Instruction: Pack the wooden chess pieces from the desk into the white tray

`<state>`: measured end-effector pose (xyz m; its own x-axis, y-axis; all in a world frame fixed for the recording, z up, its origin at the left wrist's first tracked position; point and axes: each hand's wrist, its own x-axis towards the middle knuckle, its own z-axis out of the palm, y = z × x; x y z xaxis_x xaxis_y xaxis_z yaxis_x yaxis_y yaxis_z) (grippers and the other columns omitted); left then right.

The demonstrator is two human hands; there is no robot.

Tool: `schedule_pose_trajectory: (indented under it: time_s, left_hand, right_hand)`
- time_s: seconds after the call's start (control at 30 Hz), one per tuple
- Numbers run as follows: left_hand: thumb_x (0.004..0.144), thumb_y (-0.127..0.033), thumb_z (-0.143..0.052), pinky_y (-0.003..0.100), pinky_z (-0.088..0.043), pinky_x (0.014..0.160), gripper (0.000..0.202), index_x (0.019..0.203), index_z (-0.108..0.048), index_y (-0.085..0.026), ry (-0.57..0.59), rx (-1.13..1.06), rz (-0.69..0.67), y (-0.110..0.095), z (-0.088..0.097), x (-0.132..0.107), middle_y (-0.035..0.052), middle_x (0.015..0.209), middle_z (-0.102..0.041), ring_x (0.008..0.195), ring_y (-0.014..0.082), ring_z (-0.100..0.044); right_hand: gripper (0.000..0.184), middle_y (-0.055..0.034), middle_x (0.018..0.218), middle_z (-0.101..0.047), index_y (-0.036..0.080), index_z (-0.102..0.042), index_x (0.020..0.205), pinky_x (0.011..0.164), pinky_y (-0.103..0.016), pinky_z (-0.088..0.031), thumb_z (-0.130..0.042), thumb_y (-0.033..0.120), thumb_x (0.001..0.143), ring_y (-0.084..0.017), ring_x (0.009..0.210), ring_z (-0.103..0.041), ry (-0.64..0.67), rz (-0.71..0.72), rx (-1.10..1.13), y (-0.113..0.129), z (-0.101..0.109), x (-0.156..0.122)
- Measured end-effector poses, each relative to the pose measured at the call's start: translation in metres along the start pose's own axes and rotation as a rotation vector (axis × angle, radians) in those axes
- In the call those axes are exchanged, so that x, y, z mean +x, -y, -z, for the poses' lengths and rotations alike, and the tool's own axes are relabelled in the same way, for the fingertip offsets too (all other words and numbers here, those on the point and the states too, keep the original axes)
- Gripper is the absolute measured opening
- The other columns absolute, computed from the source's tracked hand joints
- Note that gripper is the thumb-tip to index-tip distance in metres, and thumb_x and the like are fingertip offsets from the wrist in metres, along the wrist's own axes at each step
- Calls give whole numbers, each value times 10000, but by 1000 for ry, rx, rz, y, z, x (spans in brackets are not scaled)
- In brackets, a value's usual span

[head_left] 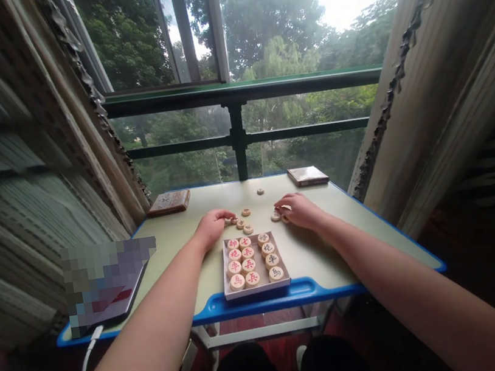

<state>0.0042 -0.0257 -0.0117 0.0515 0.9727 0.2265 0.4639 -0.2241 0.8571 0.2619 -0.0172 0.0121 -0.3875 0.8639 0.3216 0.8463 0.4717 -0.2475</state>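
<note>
My left hand (pixel 213 227) rests low over the table with its fingers closed on a round wooden xiangqi piece (pixel 234 220). Beside that piece lie a few more loose pieces (pixel 246 212), some touching one another. On the right, my right hand (pixel 301 210) has its thumb and fingertips closed at another xiangqi piece (pixel 275 216); a further piece is partly hidden beneath the fingers. Between my forearms stands a shallow open box (pixel 262 289). Red-marked pieces (pixel 235 267) fill two columns at its left, and black-marked pieces (pixel 271 260) form one column at its right, with a gap between.
A lone piece (pixel 260 191) lies farther back. Flat boxes sit at the back left (pixel 169 202) and back right (pixel 307 176). A laptop-like device (pixel 126 288), partly blurred out, stands at the left edge with a white cable (pixel 89 352). Curtains (pixel 415 70) flank the window.
</note>
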Motion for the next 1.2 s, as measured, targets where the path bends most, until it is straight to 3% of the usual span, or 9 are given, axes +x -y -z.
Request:
schedule_pose_trajectory:
  time_s: [0.1,0.27,0.47,0.83,1.03,1.2]
  left_hand:
    - [611,-87,-416,320,-447,886,376,858,-693,-152,-22,38,-1,1,1,1,65,949,-683,914,182,-599]
    - [637,-92,-433,294,-444,881,318,803,-696,-159,17,22,15,1,0,0,63,943,-692,940,184,-601]
    - [671,-168,-523,297,-462,824,294,922,-675,-152,50,57,21,-5,2,-6,71,937,-693,871,186,-619]
    - [663,-218,-573,287,-470,759,220,847,-678,-158,54,92,-14,-2,3,-5,60,863,-696,805,182,-619]
    - [688,-184,-520,286,-468,792,222,838,-679,-151,34,143,-29,-2,3,-5,60,876,-698,829,186,-623]
    - [691,-175,-504,282,-464,811,239,845,-687,-162,18,175,-9,-5,3,-5,49,874,-704,852,190,-624]
  right_hand:
    - [255,-101,1023,-641,170,-681,966,895,-320,-353,-487,260,828,-201,951,-557,-3,-37,-24,-3,1,0]
    - [245,-83,993,-651,179,-685,928,878,-306,-360,-486,244,801,-196,932,-555,21,-59,-21,-1,4,-1]
    - [260,-71,932,-680,158,-672,949,785,-287,-404,-517,271,773,-194,846,-578,34,-152,51,4,7,-1]
    - [210,-49,853,-681,173,-667,870,595,-215,-412,-603,280,701,-148,718,-600,-5,-327,169,5,10,-3]
    - [185,-51,849,-697,151,-685,871,667,-202,-435,-548,213,764,-140,771,-622,34,-350,235,1,11,0]
    - [267,-70,945,-682,153,-650,1005,727,-230,-432,-510,201,784,-162,842,-612,33,-347,193,0,14,-1]
